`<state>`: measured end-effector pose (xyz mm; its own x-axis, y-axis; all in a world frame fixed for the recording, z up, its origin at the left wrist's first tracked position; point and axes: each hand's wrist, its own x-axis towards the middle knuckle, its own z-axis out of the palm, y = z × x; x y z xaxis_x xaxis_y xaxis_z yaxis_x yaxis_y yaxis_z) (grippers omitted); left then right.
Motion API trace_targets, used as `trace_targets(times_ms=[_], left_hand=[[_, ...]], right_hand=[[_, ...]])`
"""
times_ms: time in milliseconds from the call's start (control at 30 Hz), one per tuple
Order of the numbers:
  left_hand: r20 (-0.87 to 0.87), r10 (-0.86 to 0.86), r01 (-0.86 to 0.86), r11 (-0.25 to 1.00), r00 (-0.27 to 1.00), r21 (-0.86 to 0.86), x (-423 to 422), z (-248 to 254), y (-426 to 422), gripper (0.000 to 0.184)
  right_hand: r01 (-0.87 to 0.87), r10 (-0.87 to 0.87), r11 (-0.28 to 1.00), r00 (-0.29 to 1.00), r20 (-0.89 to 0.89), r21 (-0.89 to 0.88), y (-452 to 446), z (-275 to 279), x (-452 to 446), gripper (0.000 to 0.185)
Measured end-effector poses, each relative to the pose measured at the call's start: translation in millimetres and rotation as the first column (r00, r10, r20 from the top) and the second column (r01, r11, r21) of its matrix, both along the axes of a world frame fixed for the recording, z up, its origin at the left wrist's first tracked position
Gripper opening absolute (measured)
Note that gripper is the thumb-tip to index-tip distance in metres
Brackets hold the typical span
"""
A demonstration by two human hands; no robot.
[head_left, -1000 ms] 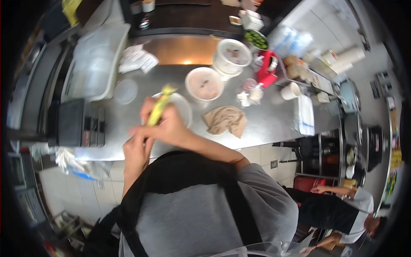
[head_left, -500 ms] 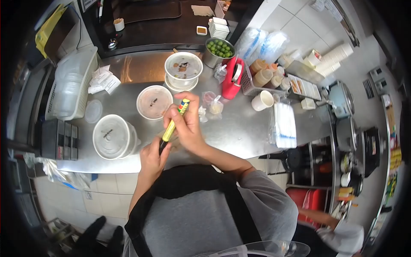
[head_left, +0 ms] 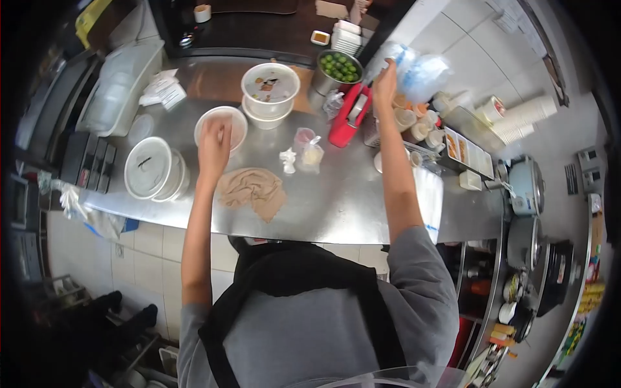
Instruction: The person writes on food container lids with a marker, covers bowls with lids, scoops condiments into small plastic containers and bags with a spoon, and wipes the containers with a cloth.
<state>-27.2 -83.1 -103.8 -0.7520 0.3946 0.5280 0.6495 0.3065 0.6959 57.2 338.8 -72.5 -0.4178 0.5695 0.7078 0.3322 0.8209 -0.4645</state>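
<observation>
My left hand (head_left: 215, 143) is over a round tub with a pinkish lid (head_left: 240, 131), its fingers curled in and blurred; what they hold, if anything, is hidden. My right hand (head_left: 386, 84) reaches to the back right, fingers closed, beside clear plastic bags (head_left: 427, 77) and above a red tape dispenser (head_left: 344, 123); its contents cannot be made out. Behind the pinkish tub stand stacked tubs (head_left: 270, 84), the upper one with dark bits under its lid. Another lidded tub (head_left: 150, 167) is at left. A crumpled beige cloth (head_left: 252, 191) lies near the counter's front.
Small tied bags (head_left: 312, 155) rest mid-counter. A metal pot of green limes (head_left: 338, 68) stands behind. Sauce bottles (head_left: 420, 129) and a packet of white bags (head_left: 428, 197) are at right. Receipts (head_left: 163, 90) and a plastic bin (head_left: 116, 90) are at left.
My hands have parted: the left went to the pinkish-lidded tub, the right to the back right. The yellow marker they held is no longer visible. The cloth has come into clear view.
</observation>
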Motion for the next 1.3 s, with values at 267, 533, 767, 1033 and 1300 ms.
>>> trace_targets(times_ms=[267, 533, 767, 1033, 1300], left_hand=[[0.762, -0.124, 0.243, 0.969, 0.636, -0.045, -126, 4, 76, 0.046], [0.889, -0.235, 0.196, 0.966, 0.393, 0.169, -139, 3, 104, 0.024], [0.934, -0.354, 0.099, 0.932, 0.052, 0.348, -123, 4, 104, 0.024], [0.923, -0.381, 0.049, 0.922, -0.057, 0.384, -110, 0, 107, 0.072], [0.842, -0.539, 0.093, 0.837, -0.036, 0.54, -94, 11, 84, 0.058]], right_hand=[[0.058, -0.052, 0.994, 0.996, 0.075, -0.091, -22, -1, 3, 0.029], [-0.205, 0.793, 0.506, 0.492, 0.359, -0.838, -257, -87, 92, 0.016], [-0.292, 0.62, 0.56, 0.769, 0.158, -0.776, -295, -111, 98, 0.012], [-0.552, 0.334, -0.16, 0.75, -0.571, -0.818, -284, -81, 71, 0.01], [-0.705, -0.019, -0.43, 0.632, -0.775, -0.565, -288, -51, 51, 0.011]])
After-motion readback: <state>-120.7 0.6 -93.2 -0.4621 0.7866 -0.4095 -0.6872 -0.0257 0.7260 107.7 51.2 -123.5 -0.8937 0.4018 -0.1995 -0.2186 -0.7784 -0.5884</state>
